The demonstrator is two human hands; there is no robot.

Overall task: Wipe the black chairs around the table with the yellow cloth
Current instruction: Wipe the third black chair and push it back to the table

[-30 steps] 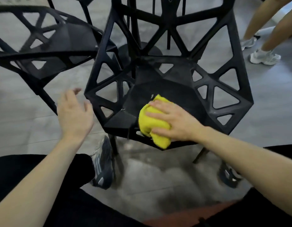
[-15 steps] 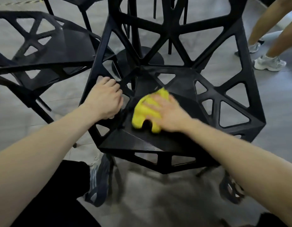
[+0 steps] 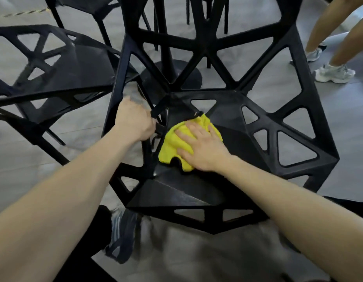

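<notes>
Grey floor (image 3: 54,159) carries several black lattice chairs round a pedestal table base (image 3: 176,72). Nearest chair (image 3: 247,139): rigid, probably light enough to slide, best steadied by a frame strut. Left hand (image 3: 133,121) is curled round its left strut. Right hand (image 3: 201,147), fingers straight, presses the cloth (image 3: 170,147) flat on the seat; soft, it bunches readily, so hold it under a spread palm.

The yellow cloth (image 3: 176,143) looks soft, nappy fabric – the black chair (image 3: 247,143) at 12 o'clock smooth, faintly glossy plastic.
</notes>
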